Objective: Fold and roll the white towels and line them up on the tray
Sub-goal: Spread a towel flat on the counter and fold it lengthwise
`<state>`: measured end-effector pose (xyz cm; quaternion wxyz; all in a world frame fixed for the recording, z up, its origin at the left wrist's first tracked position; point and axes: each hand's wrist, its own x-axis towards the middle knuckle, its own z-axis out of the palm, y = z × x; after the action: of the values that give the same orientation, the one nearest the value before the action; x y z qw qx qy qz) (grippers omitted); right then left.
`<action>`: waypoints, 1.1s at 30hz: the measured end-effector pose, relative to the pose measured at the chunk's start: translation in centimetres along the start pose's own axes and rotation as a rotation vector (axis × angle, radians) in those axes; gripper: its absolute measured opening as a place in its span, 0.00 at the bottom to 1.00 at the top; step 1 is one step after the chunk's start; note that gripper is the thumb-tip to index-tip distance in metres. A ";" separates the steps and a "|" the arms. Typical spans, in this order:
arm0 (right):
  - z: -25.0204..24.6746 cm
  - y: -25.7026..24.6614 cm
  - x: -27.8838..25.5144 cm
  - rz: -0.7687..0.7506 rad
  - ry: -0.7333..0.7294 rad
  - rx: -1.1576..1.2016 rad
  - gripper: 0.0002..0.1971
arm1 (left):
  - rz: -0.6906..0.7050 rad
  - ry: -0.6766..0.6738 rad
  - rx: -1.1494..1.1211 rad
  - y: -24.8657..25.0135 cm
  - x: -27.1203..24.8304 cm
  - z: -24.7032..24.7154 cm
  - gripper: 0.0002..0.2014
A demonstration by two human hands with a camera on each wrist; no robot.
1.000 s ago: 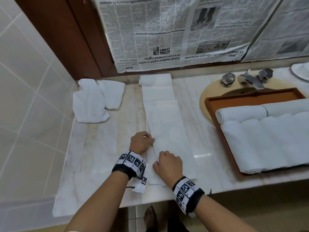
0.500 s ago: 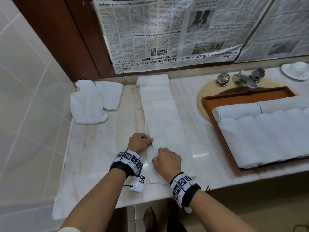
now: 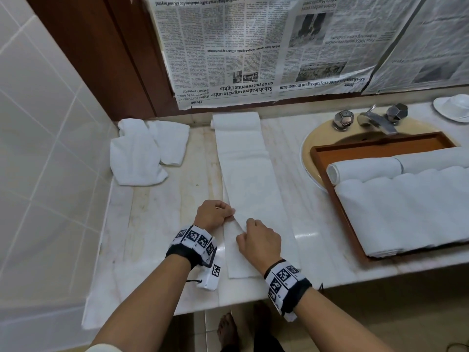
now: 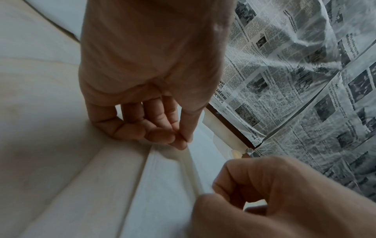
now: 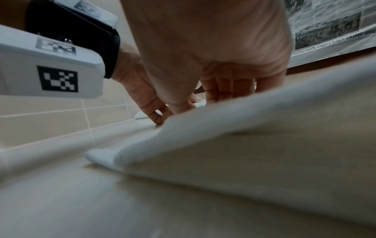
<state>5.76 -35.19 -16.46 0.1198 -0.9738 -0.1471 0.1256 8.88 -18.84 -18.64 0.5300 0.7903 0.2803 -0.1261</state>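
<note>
both hands [image 3: 238, 229] pinch the long towel's [image 3: 250, 179] edge.

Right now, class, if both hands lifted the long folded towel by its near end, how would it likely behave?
Probably floppy: the towel already bends up where the left hand and right hand pinch its edge. Likely light, being thin cloth. Its layers might slip apart, since nothing fastens them.

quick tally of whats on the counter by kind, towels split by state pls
Towel laid out in a long strip, both hands pinching its left edge: 1
Loose towels in a heap at the back left: 2, as far as the folds show
Wooden tray: 1
Rolled towels on the tray: cannot count, they run out of view
White dish: 1
Total countable: 5
</note>
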 end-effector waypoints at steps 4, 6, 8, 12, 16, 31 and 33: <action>-0.9 -0.7 -0.5 -0.025 0.078 0.016 0.11 | 0.016 -0.023 -0.012 0.0 -0.1 -0.6 0.07; -1.2 -1.3 -0.6 -0.042 0.116 0.017 0.10 | 0.036 -0.007 -0.024 -0.1 -0.2 -1.2 0.06; -1.5 -2.1 -0.6 -0.060 0.119 0.030 0.11 | 0.055 0.021 -0.023 -0.4 -0.4 -1.7 0.04; -1.1 -3.4 -0.5 -0.128 0.088 0.070 0.14 | 0.026 0.010 -0.028 -1.6 -1.0 -2.1 0.03; 0.3 -4.5 -1.1 -0.170 0.091 0.136 0.15 | -0.006 0.039 -0.001 -2.1 -1.2 -2.3 0.05; 2.9 0.4 -0.7 -0.167 0.160 0.226 0.13 | 0.002 0.059 0.151 -3.7 -3.8 -2.2 0.11; 2.8 2.1 -0.3 -0.122 0.201 0.170 0.19 | 0.009 0.064 0.188 -4.3 -4.9 -1.8 0.12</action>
<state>5.22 -36.65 -19.62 0.2234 -0.9571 -0.1819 0.0322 2.26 -17.47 -18.78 0.4450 0.8414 0.2806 -0.1240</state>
